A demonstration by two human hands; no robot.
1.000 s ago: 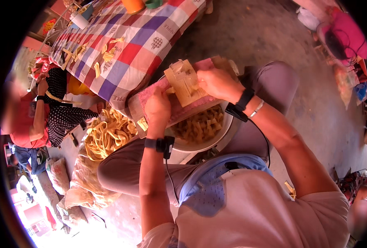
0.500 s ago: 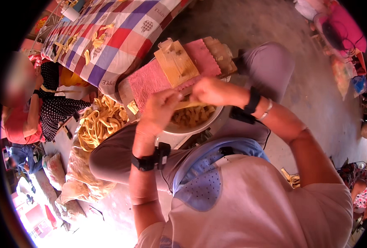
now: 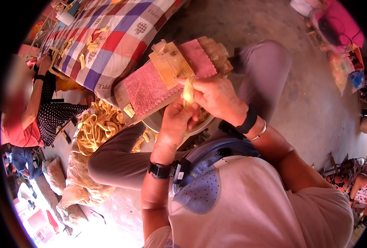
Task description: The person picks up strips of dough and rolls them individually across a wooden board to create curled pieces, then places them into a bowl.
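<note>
Between my two hands is a pale yellow strip, bunched or folded; its exact make-up is hard to tell. My left hand grips its lower end with thumb and fingers. My right hand is closed around the upper part, just above and to the right. Both are over a white basin on my lap, partly hidden by my hands, with yellow pieces in it. Just beyond lies a board with a pink towel on it, and a ridged yellow wooden block rests on the towel.
Yellow strips heap on a sack at my left. A table with a checkered cloth stands at the far left, bearing a few strips. Another person in a red top sits beside it. Bags and a pink item lie at far right.
The strip stretched between my hands is now upright and bunched. My left hand has moved right and down, and my right hand has come closer to it. The other person's arm has risen toward the table.
</note>
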